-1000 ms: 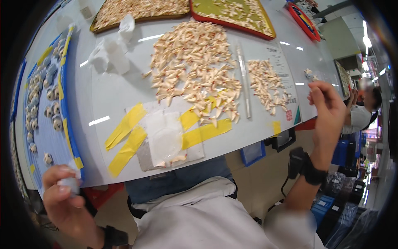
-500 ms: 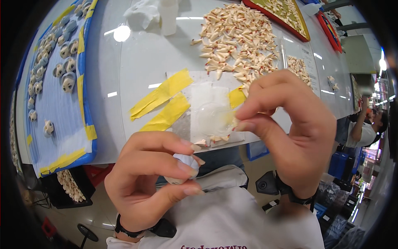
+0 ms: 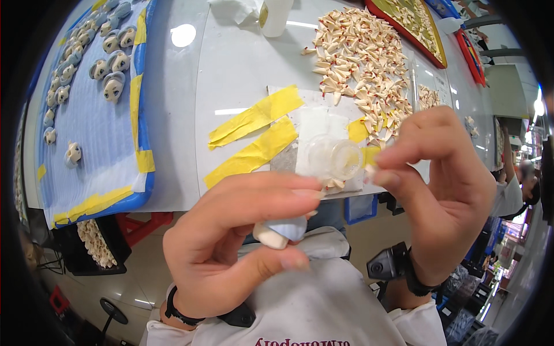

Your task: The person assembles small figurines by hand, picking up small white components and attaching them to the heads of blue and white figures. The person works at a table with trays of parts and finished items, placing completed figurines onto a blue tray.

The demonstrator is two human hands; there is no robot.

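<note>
Left grip (image 3: 208,248) pinches a blue piece (image 3: 293,227), right grip (image 3: 447,187) something pale (image 3: 370,170); shirt (image 3: 346,300) bears lettering (image 3: 303,342).

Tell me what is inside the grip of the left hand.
A small rounded piece, pale blue and cream, is held in the left hand. Some blue and cream surface shows; the hand covers part of it, and its far side cannot be seen.

A rounded blue-cream piece (image 3: 281,230) is held left of a tiny pale bit (image 3: 370,171).

Left hand (image 3: 210,245) curls (right hand (image 3: 447,179) pinches higher).
</note>
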